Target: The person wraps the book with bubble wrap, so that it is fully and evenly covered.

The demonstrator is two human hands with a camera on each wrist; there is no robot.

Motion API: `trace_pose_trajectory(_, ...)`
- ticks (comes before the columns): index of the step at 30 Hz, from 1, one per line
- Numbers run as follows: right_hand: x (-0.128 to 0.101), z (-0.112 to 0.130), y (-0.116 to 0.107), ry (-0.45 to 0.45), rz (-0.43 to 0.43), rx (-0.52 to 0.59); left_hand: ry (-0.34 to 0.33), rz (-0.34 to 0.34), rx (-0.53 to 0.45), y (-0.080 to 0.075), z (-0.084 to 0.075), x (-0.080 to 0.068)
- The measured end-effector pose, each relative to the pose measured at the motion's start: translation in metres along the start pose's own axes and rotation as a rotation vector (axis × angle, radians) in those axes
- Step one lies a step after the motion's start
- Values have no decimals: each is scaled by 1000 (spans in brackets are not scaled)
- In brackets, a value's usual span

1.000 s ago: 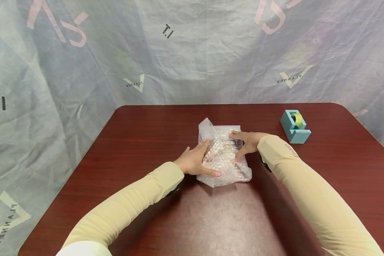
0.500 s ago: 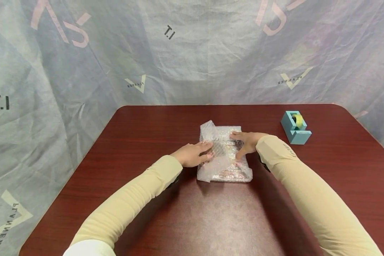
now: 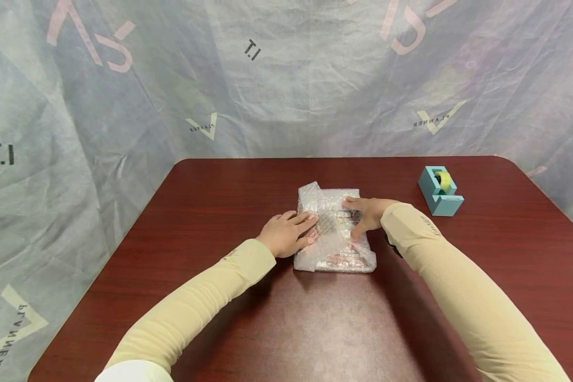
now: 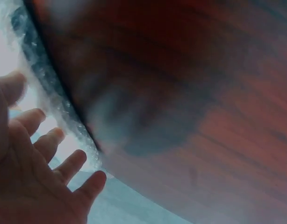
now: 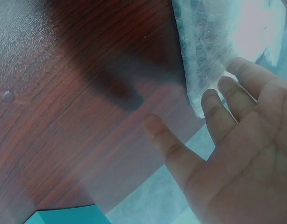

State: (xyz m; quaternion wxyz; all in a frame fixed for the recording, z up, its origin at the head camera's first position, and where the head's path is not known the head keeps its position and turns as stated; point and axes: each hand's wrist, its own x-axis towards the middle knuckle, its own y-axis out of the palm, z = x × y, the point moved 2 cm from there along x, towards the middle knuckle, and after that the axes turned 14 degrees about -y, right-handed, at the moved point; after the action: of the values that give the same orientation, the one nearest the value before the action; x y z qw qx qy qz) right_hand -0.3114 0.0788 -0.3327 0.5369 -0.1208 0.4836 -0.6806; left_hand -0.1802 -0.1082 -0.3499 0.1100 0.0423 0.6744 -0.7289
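Observation:
A flat, roughly rectangular bundle in clear bubble wrap (image 3: 331, 246) lies on the table, with reddish and pale patches showing through; what is inside cannot be made out. Its folded flap sticks up slightly at the far left corner. My left hand (image 3: 286, 233) rests on the left edge with fingers extended, and the left wrist view shows its spread fingers (image 4: 71, 165) beside the wrap's side. Across from it, my right hand (image 3: 370, 212) touches the top near the right edge, thumb and fingers spread apart. In the right wrist view, the outstretched fingers (image 5: 218, 114) are at the wrap's corner.
A light blue tape dispenser (image 3: 441, 199) with a yellowish roll stands at the back right, apart from the right hand. The dark red wooden table (image 3: 210, 193) ends at a printed grey cloth (image 3: 286, 90) hanging behind and at both sides.
The near left part of the bubble wrap got folded inward over the bundle by my left hand, which then flattened at the left edge. My right hand has stayed in place.

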Motion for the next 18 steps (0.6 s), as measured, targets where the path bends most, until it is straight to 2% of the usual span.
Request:
trace_pose_trajectory(4, 1, -1, 1, 18, 8, -6, -16, -9, 27, 2, -2, 1)
trace_pose_trajectory(8, 1, -3, 1, 22, 10, -8, -5, -37, 49, 8, -4, 4)
trace_pose_trajectory(13, 0, -5, 1, -7, 6, 1, 5, -39, -15, 20, -2, 8)
trace_pose_trajectory(18, -1, -5, 1, -67, -24, 27, 5, -37, -55, 21, -1, 7)
